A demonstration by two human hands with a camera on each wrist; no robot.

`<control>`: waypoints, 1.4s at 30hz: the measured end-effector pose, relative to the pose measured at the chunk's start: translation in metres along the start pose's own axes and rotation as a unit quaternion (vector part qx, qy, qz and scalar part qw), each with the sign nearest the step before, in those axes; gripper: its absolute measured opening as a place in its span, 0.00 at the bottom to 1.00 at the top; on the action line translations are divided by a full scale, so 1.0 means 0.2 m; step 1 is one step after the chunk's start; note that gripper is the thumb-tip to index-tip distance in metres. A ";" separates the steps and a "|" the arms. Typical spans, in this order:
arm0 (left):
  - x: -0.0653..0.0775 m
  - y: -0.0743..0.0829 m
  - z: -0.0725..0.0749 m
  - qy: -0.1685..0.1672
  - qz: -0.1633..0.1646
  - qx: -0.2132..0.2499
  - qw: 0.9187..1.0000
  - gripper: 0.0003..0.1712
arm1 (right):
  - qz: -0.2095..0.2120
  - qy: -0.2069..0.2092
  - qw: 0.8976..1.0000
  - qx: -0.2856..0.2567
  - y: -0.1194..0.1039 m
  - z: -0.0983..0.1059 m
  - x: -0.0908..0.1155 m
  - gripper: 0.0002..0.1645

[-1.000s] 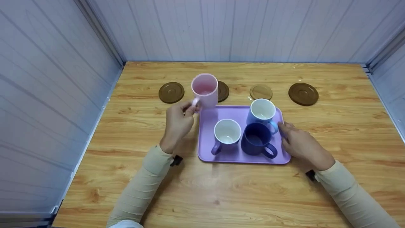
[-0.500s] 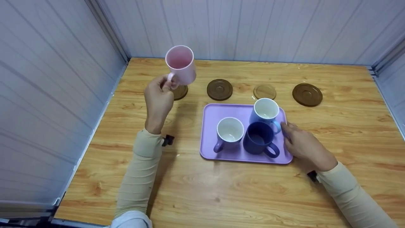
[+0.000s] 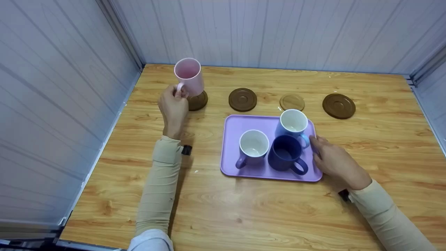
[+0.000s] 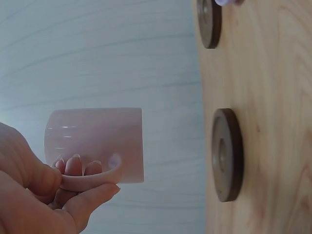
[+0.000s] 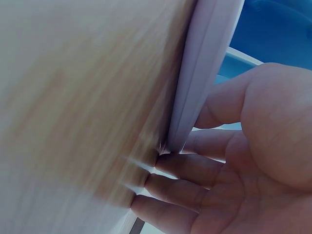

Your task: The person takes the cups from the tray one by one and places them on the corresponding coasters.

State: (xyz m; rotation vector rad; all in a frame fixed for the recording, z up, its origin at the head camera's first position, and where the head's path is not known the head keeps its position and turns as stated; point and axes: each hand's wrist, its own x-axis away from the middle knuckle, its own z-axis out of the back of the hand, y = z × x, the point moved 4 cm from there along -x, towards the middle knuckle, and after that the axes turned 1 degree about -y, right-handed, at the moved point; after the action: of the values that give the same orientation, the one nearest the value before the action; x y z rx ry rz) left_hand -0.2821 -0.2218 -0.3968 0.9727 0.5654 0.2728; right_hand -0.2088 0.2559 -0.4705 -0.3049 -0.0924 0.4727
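My left hand (image 3: 173, 109) grips a pink mug (image 3: 192, 82) by its handle, thumb on one side and fingers through and around the loop. The left wrist view has the mug (image 4: 97, 141) raised above the tabletop, a gap between its base and a dark brown coaster (image 4: 228, 155). That coaster (image 3: 198, 101) is partly hidden by mug and hand in the head view. At the right edge of a purple tray (image 3: 231, 127), my right hand (image 3: 336, 160) holds the rim, thumb over it and fingers (image 5: 190, 168) along the outside, fingertips at the table.
On the tray stand a white-lined purple mug (image 3: 253, 148), a navy mug (image 3: 284, 153) and a light blue mug (image 3: 292, 123). Behind it lie a dark coaster (image 3: 243, 99), a lighter one (image 3: 292, 102) and another dark one (image 3: 339, 106). Panel walls (image 3: 278, 31) enclose the table.
My left hand has carried the pink mug leftward from above the tray, raised it, then lowered it slightly by the leftmost coaster. My right hand has stayed at the tray's edge.
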 end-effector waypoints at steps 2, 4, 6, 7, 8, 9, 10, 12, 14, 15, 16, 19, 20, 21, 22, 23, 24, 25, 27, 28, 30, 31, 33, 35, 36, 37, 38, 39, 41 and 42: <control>-0.01 -0.03 -0.02 0.002 0.008 -0.009 1.000 0.08 | 0.001 0.003 1.000 0.001 0.00 0.00 0.00 0.34; -0.01 -0.07 -0.03 0.005 0.014 -0.015 1.000 0.08 | 0.002 0.003 1.000 0.000 0.00 0.00 0.00 0.34; -0.02 -0.10 -0.05 0.005 0.019 -0.019 1.000 0.08 | 0.000 0.003 1.000 0.000 0.00 0.00 0.00 0.34; -0.03 -0.11 -0.06 0.004 0.022 -0.023 0.999 0.09 | -0.001 0.003 1.000 0.000 0.00 0.00 0.00 0.34; -0.03 -0.12 -0.07 0.004 0.023 -0.024 0.999 0.09 | -0.002 0.004 1.000 -0.001 0.00 0.00 0.00 0.34; -0.03 -0.13 -0.07 0.002 0.026 -0.025 0.999 0.09 | -0.003 0.004 1.000 -0.001 0.00 0.00 0.00 0.34; -0.04 -0.14 -0.08 0.000 0.028 -0.024 0.999 0.09 | -0.004 0.004 1.000 -0.002 0.00 0.01 0.01 0.34; -0.04 -0.16 -0.10 -0.006 0.035 -0.026 0.999 0.09 | -0.005 0.005 1.000 -0.003 0.00 0.01 0.01 0.34; -0.04 -0.18 -0.11 -0.011 0.045 -0.031 0.998 0.09 | -0.006 0.002 1.000 -0.004 0.00 0.01 0.01 0.35; -0.04 -0.19 -0.12 -0.013 0.049 -0.034 0.998 0.09 | -0.007 0.001 1.000 -0.004 0.00 0.01 0.01 0.35; -0.04 -0.19 -0.12 -0.015 0.052 -0.038 0.998 0.09 | -0.009 0.000 1.000 -0.004 0.00 0.01 0.01 0.35; -0.04 -0.21 -0.14 -0.017 0.059 -0.048 0.997 0.09 | -0.011 -0.001 1.000 -0.002 0.00 0.00 0.01 0.35; -0.04 -0.22 -0.14 -0.016 0.061 -0.050 0.997 0.08 | -0.011 -0.001 1.000 -0.002 0.00 0.00 0.01 0.35; -0.04 -0.22 -0.15 -0.016 0.062 -0.050 0.997 0.08 | -0.011 -0.001 1.000 -0.003 0.00 0.00 0.01 0.35; -0.04 -0.23 -0.15 -0.017 0.063 -0.051 0.997 0.09 | -0.012 -0.001 1.000 -0.004 0.00 0.00 0.01 0.35; -0.04 -0.23 -0.15 -0.018 0.065 -0.051 0.996 0.09 | -0.011 -0.002 1.000 -0.004 0.00 0.00 0.00 0.35; -0.04 -0.24 -0.15 -0.018 0.066 -0.051 0.996 0.09 | -0.009 -0.003 1.000 -0.003 0.00 0.00 0.00 0.34; -0.04 -0.25 -0.16 -0.018 0.067 -0.052 0.996 0.08 | -0.008 -0.003 1.000 -0.004 0.00 0.00 0.00 0.34; -0.04 -0.26 -0.16 -0.020 0.066 -0.053 0.996 0.08 | -0.006 -0.002 1.000 -0.004 0.00 0.00 0.00 0.34; -0.04 -0.26 -0.16 -0.020 0.066 -0.053 0.996 0.08 | -0.004 -0.001 1.000 -0.003 0.00 0.00 0.00 0.34; -0.04 -0.28 -0.16 -0.021 0.067 -0.053 0.996 0.08 | -0.002 0.000 1.000 -0.003 0.00 0.00 0.00 0.34; -0.04 -0.28 -0.16 -0.023 0.068 -0.053 0.996 0.07 | -0.003 0.000 1.000 -0.003 0.00 0.00 0.00 0.34; -0.03 -0.29 -0.17 -0.025 0.071 -0.051 0.996 0.07 | -0.004 -0.002 1.000 -0.003 0.00 -0.01 0.00 0.34; -0.03 -0.30 -0.17 -0.029 0.076 -0.049 0.995 0.06 | -0.007 -0.005 1.000 -0.004 0.00 -0.01 0.00 0.34; -0.03 -0.30 -0.17 -0.032 0.077 -0.048 0.995 0.07 | -0.008 -0.007 1.000 -0.003 0.00 -0.01 0.00 0.34; -0.03 -0.30 -0.17 -0.034 0.080 -0.046 0.995 0.06 | -0.011 -0.009 1.000 -0.003 0.00 -0.01 0.00 0.34; -0.03 -0.29 -0.17 -0.037 0.081 -0.044 0.995 0.06 | -0.013 -0.011 1.000 -0.003 0.00 -0.01 0.00 0.34; -0.03 -0.29 -0.18 -0.040 0.082 -0.042 0.995 0.06 | -0.016 -0.013 1.000 -0.003 0.00 -0.01 0.00 0.34; -0.03 -0.29 -0.18 -0.047 0.083 -0.041 0.995 0.06 | -0.021 -0.016 1.000 -0.004 0.00 0.00 0.00 0.35; -0.03 -0.29 -0.18 -0.049 0.085 -0.040 0.994 0.06 | -0.022 -0.017 1.000 -0.004 0.00 0.00 0.00 0.35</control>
State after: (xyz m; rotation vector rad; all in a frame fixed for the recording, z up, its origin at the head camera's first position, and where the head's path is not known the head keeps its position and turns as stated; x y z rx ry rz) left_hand -0.3102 -0.2309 -0.4592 0.9518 0.3801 0.3947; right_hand -0.2088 0.2564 -0.4715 -0.3020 -0.1334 0.4347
